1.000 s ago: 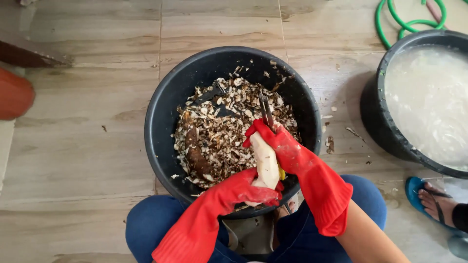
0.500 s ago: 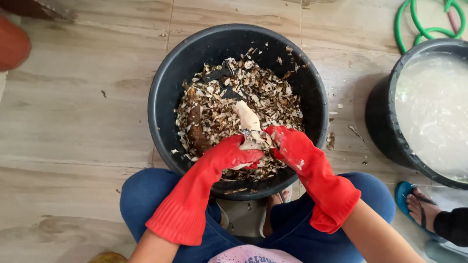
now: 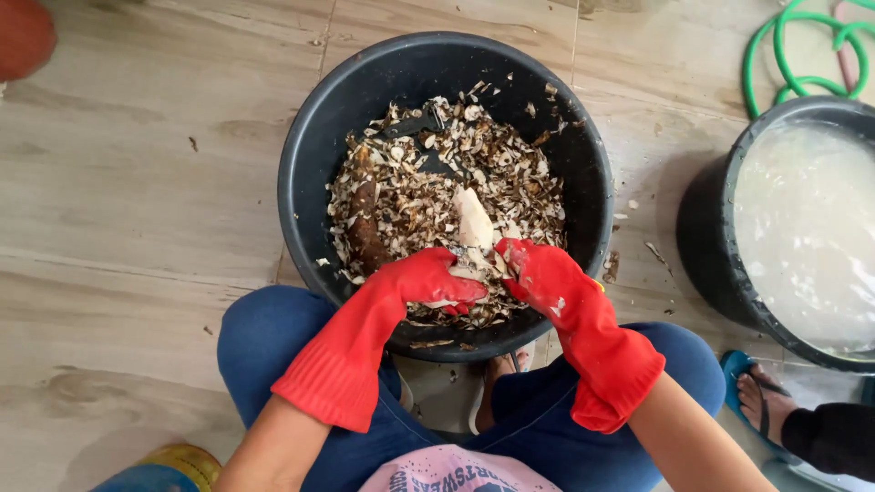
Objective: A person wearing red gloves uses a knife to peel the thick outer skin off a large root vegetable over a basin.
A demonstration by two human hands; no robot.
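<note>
both red-gloved hands, left hand [image 3: 428, 281] and right hand [image 3: 547, 278], clasp the pale peeled tuber [image 3: 472, 223]. its long axis points to 12 o'clock over the black round plastic tub [image 3: 310, 146] of peelings.

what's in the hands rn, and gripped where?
Both hands hold one pale peeled root by its near end: left hand wraps underneath, right hand grips beside it. Far tip sticks out over the black tub.

Red gloves [image 3: 428, 282]; black tub [image 3: 583, 164]; brown-white peelings [image 3: 428, 200]; pale peeled root [image 3: 474, 219]; green hose [image 3: 802, 55].
</note>
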